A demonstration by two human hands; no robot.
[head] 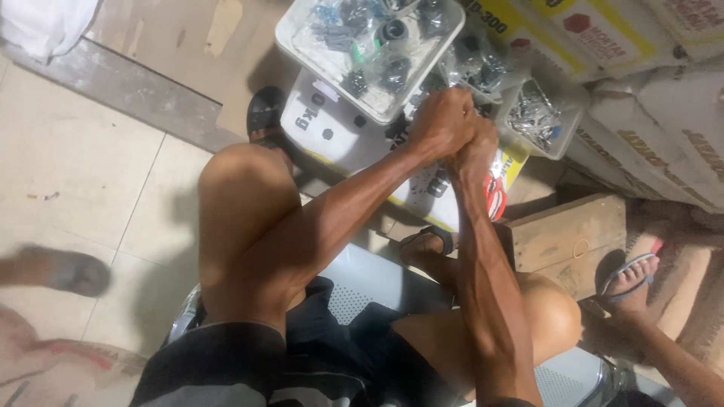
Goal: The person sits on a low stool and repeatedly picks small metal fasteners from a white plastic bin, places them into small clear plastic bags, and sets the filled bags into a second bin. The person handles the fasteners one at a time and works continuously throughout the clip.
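Observation:
My left hand (441, 120) and my right hand (477, 143) are pressed together over a white sack (332, 124) lying on the floor in front of my knees. Both hands have their fingers closed around something small; what it is stays hidden between them. Just beyond the hands stands a clear plastic tray (298, 30) with several small dark and metal parts. Bags of small metal parts (532, 113) lie to the right of the hands.
Stacked sacks (664, 113) fill the right side. A wooden box (569, 234) sits by my right knee. Another person's sandalled foot (626, 275) is at the right, and someone else's foot (72, 271) is at the left on the tiled floor.

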